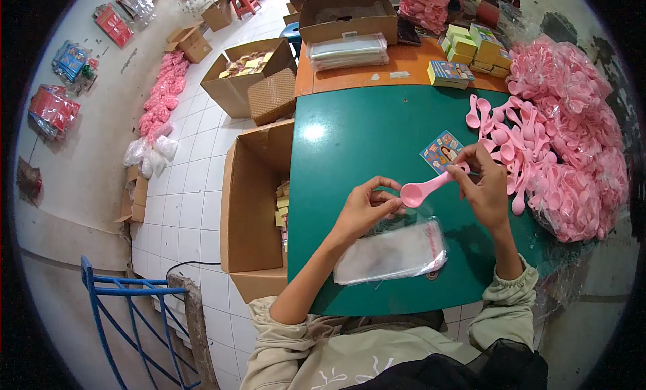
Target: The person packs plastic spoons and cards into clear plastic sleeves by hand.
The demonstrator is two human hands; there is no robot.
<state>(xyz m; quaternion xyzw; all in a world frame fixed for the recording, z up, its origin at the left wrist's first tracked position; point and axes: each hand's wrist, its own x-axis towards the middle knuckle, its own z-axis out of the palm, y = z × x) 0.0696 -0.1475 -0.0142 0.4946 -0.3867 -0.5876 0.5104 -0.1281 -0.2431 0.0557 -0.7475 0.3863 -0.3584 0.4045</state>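
A pink measuring spoon (425, 188) is pinched at its handle end by my right hand (482, 188), bowl toward the left. Close to that bowl, my left hand (367, 209) has its thumb and fingers curled around what looks like the edge of a clear plastic bag (398, 219); the film is hard to make out. Below both hands lies a stack of clear plastic bags (387, 257) on the green table top (350, 148). A small printed card (441, 152) lies just beyond the spoon, partly behind my right hand.
Loose pink spoons (515, 131) and bulging bags of pink spoons (572, 141) crowd the right side. Stacks of cards (451, 74) and packed plastic sleeves (347, 52) sit at the back. An open cardboard box (252, 208) stands against the table's left edge.
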